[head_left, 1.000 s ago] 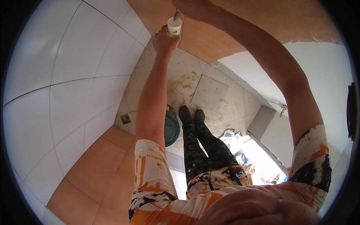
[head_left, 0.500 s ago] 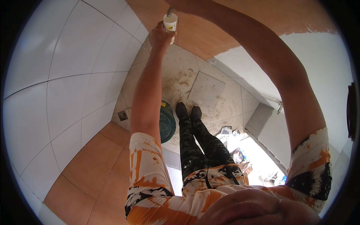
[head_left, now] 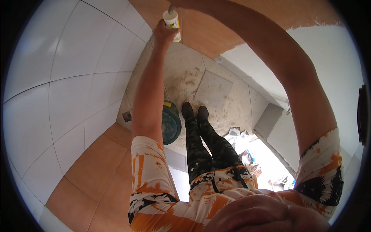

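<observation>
Near the top edge, my left hand [head_left: 165,33] is wrapped round a white sealant cartridge [head_left: 173,23] with yellow print. Its round rear end tilts up toward me, and its far end shows below my fingers. My right arm arches over from the right. At the top edge my right hand [head_left: 185,3] is mostly cut off by the picture. A greyish, finger-like piece [head_left: 171,8] reaches from it to the cartridge's rear end; whether this is a smeared finger or a tool I cannot make out.
White tiles [head_left: 77,50] cover the left wall, and orange-brown tiles [head_left: 208,33] the wall ahead. A green bucket [head_left: 171,125] stands on the stained floor left of my feet. A loose grey tile [head_left: 213,89] lies ahead of them. Litter [head_left: 247,158] is heaped in a bright opening.
The cartridge and both hands have shifted slightly up and left. The cartridge has tipped, so more of its printed side shows. My left hand still grips it.
</observation>
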A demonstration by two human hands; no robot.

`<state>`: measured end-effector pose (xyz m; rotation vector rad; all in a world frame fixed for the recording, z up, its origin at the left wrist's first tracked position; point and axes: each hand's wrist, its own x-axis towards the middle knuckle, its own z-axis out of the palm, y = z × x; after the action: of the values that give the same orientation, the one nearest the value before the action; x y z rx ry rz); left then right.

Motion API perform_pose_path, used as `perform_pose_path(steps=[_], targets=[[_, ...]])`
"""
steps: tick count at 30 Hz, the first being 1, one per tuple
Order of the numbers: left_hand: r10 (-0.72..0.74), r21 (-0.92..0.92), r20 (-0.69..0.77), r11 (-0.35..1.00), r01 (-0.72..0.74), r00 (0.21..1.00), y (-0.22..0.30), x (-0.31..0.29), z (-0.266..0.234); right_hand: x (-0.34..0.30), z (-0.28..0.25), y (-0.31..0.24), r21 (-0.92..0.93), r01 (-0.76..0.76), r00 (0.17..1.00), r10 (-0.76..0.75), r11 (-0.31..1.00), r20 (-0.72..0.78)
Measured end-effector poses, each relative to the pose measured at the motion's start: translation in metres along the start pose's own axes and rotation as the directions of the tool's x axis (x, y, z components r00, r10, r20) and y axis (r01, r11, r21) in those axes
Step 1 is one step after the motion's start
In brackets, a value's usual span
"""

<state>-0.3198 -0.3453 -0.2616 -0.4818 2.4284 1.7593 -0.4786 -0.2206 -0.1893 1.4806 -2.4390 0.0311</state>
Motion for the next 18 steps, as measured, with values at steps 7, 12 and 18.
perform_pose_path(steps=[7,12,18], targets=[[0.119,0.074,-0.018,0.99,-0.117,0.993,-0.004,0.005,0.003,0.003,-0.005,0.003,0.037,0.046,0.999,-0.046,0.998,-0.001],[0.117,0.16,-0.012,0.981,-0.114,0.993,-0.008,0.007,0.002,0.011,-0.025,0.0,0.086,-0.045,0.993,0.036,0.995,0.113],[0.16,0.216,-0.085,0.966,-0.139,0.983,-0.008,0.005,0.004,0.015,-0.057,-0.012,0.061,-0.148,0.965,0.13,0.987,0.229]])
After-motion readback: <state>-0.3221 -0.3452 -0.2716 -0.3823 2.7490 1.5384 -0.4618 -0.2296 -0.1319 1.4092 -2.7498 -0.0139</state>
